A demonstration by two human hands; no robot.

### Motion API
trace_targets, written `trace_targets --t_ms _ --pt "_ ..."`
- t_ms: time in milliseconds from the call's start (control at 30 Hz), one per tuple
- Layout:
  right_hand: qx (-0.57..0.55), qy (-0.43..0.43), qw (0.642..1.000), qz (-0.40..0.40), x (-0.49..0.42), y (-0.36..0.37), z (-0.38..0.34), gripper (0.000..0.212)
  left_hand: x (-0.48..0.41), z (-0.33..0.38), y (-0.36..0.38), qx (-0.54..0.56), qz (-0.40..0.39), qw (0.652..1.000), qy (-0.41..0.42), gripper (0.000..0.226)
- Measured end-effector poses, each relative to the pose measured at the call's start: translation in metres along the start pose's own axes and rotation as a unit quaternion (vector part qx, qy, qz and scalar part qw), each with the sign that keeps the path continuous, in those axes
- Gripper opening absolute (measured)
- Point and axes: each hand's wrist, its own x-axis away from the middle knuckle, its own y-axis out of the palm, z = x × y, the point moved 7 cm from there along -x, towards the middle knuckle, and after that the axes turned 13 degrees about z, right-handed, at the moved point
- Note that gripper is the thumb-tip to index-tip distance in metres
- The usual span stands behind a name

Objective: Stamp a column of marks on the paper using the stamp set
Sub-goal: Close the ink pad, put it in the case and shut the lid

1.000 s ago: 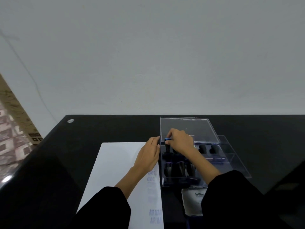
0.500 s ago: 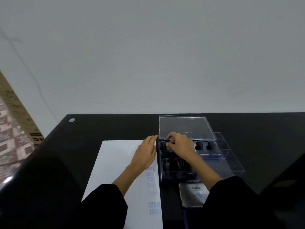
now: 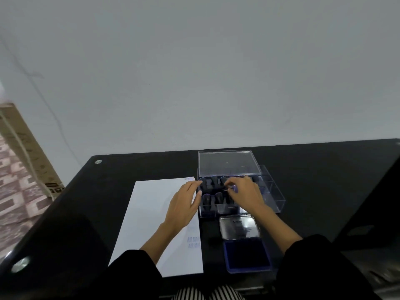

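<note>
Black table fills the lower view, its far edge against the pale wall, with bare room left of my paper and right of the case. White paper lies lengthwise before me, its right edge running just beside the clear case, blue marks faint along that edge. Farther back the clear lid rests flat. Near the case sits the open ink pad, blue, its shiny lid folded back toward the case. My left hand lies on the paper's right edge, fingers spread flat, tips touching the case wall. My right hand is down among the dark stamps; whether its curled fingers pinch one I cannot tell.
</note>
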Motion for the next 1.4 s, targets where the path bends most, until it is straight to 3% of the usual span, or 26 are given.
trace_targets --t_ms 167,333,567,967,1100,1267,1400 --pt "0.011 -0.02 0.999 0.05 0.033 -0.028 0.001 0.029 0.03 0.034 -0.009 0.012 0.031 0.997 0.066 0.034" --pt "0.002 -0.041 0.997 0.058 0.071 -0.031 0.008 0.027 0.062 0.055 0.005 0.0 -0.012 0.993 0.113 0.03" --pt "0.002 0.01 1.0 0.01 0.103 -0.012 0.038 0.027 0.085 0.054 0.038 -0.039 -0.099 0.992 0.073 0.04" --pt "-0.04 0.106 0.993 0.041 0.1 -0.004 0.059 0.02 0.089 0.042 0.055 -0.101 -0.121 0.987 0.017 0.041" --pt "-0.102 0.176 0.978 0.047 0.097 -0.007 0.065 0.021 0.086 0.048 0.055 -0.045 -0.113 0.993 -0.01 0.038" --pt "-0.195 0.25 0.945 0.08 0.1 -0.01 0.073 0.031 0.082 0.051 0.052 0.12 -0.098 0.984 -0.083 0.039" --pt "-0.248 0.239 0.932 0.116 0.105 -0.025 0.07 0.037 0.079 0.055 0.038 0.209 -0.06 0.967 -0.131 0.04"
